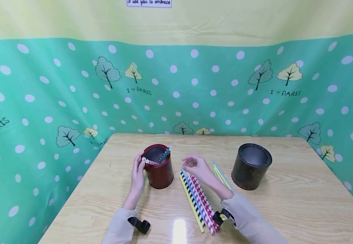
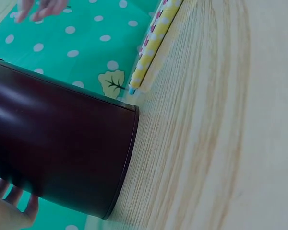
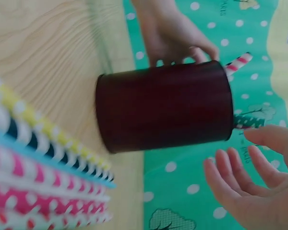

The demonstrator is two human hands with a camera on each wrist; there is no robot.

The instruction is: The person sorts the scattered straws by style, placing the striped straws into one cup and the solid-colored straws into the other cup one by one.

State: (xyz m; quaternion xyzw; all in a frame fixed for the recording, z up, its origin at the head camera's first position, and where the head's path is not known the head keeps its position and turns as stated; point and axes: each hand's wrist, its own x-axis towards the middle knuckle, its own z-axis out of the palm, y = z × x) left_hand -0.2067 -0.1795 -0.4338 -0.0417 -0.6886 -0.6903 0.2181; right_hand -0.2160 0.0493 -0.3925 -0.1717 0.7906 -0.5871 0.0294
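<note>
A dark red can (image 1: 160, 174) stands upright, with a red-and-white striped paper straw (image 1: 151, 161) and a green dotted one (image 1: 164, 154) leaning inside against its rim. My left hand (image 1: 138, 172) holds the can at its left side near the top; its fingertips meet the wall in the left wrist view. My right hand (image 1: 196, 166) hovers to the right of the can, above the far ends of several patterned straws. Between its bent, spread fingers there is nothing in the right wrist view (image 3: 259, 187). Those straws (image 1: 198, 203) lie side by side on the table, yellow, black-striped, blue and pink.
A black can (image 1: 251, 167) stands on the right side of the wooden table (image 1: 298, 196). More yellow and blue straws (image 1: 222, 174) lie partly behind my right forearm. A green dotted cloth (image 1: 194, 91) hangs behind and beside the table.
</note>
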